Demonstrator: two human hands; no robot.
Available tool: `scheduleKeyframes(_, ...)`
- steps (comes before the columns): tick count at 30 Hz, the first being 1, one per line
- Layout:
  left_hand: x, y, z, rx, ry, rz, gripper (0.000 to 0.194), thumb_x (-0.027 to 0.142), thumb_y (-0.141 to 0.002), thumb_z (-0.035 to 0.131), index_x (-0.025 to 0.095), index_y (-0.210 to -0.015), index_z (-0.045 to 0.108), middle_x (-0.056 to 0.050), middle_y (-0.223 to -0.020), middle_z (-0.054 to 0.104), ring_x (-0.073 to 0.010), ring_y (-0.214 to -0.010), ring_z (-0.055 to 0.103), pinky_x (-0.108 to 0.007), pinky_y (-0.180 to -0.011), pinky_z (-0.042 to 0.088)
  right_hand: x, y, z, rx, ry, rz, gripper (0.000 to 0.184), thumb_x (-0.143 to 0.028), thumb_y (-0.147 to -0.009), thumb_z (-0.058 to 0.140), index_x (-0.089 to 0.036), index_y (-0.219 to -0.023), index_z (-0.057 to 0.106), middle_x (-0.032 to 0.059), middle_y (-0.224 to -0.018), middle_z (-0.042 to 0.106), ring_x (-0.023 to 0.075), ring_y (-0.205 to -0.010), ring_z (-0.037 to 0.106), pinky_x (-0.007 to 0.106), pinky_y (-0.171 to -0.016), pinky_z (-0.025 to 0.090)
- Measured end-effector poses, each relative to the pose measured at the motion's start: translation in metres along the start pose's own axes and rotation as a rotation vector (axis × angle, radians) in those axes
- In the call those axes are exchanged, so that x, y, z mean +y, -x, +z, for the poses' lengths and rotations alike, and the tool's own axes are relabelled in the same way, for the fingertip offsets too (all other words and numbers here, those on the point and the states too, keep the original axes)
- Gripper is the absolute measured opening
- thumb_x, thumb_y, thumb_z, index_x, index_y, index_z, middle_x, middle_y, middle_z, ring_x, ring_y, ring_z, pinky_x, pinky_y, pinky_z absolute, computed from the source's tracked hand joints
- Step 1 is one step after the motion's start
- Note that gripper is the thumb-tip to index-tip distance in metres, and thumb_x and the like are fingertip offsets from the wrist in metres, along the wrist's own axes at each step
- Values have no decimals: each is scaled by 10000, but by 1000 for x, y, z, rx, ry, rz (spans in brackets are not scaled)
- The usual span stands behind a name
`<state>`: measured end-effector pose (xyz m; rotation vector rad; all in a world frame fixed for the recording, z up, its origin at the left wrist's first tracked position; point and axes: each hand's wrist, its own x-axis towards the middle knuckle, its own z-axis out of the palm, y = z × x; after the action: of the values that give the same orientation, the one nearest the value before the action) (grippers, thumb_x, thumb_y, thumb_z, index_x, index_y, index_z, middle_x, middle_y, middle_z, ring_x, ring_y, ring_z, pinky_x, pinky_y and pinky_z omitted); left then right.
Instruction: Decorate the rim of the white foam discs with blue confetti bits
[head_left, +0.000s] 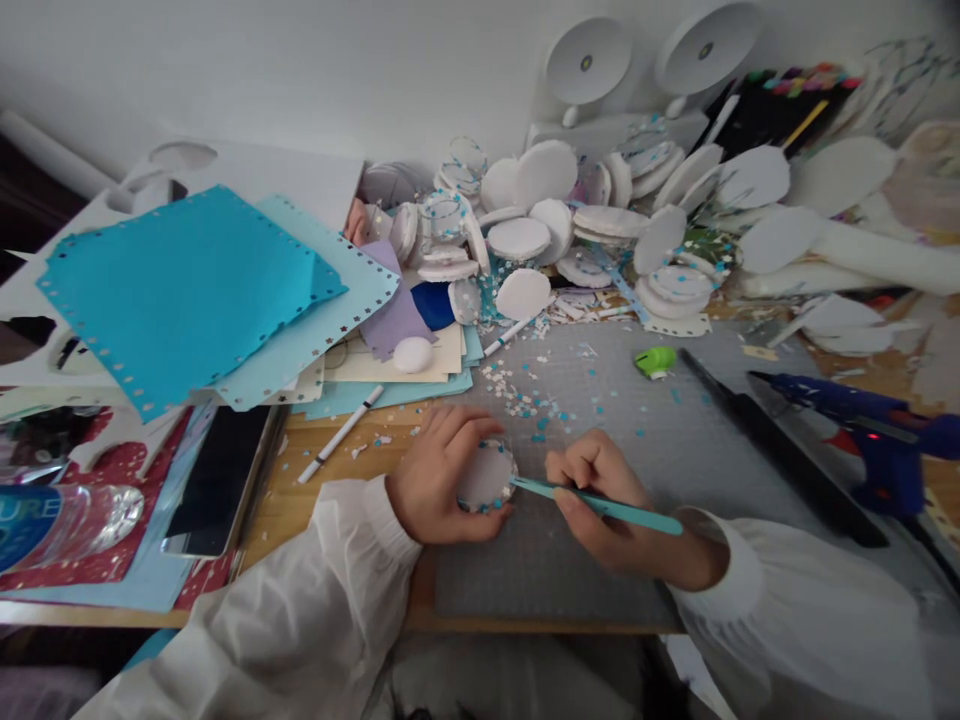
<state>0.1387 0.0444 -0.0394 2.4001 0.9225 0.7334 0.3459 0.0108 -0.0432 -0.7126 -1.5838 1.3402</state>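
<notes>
My left hand is curled round a small white foam disc with tiny blue and white stars along its edge, pressing it to the grey cutting mat. My right hand grips a thin teal tool like a pen. Its tip touches the disc's right edge. Both sleeves are white.
A heap of white foam discs lies at the back. Blue punched paper sheets lie at the left, beside a phone and a plastic bottle. A blue glue gun, a black ruler and a green punch are at the right. Confetti is scattered on the mat.
</notes>
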Motion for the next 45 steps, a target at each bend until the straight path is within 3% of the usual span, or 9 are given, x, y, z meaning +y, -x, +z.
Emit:
scheduleKeyframes(16,0,1,0,31,14,38,639,371,-644,688,160,-1191,433,-138,-1129,552,-293,-1022,536,-444,-866,439,2,3,-3,37,75,-8,172,-100,-867,405,-228,-833,296,-49,-708,305,82,-566,291,228,-495,249)
scheduleKeyframes(34,1,1,0,17,-25,46,620,391,-658,672,165,-1186,438,-138,-1117,558,-293,-1002,541,-445,-852,431,5,4,-2,-72,97,-38,156,-98,-889,361,-229,-856,283,-35,-724,312,101,-587,296,250,-521,260)
scheduleKeyframes(45,1,0,0,31,-17,43,625,381,-650,674,170,-1189,436,-136,-1119,559,-293,-1002,545,-445,-855,437,6,6,-5,-49,97,10,153,-138,-894,406,-231,-849,292,-38,-725,328,96,-581,302,242,-519,275)
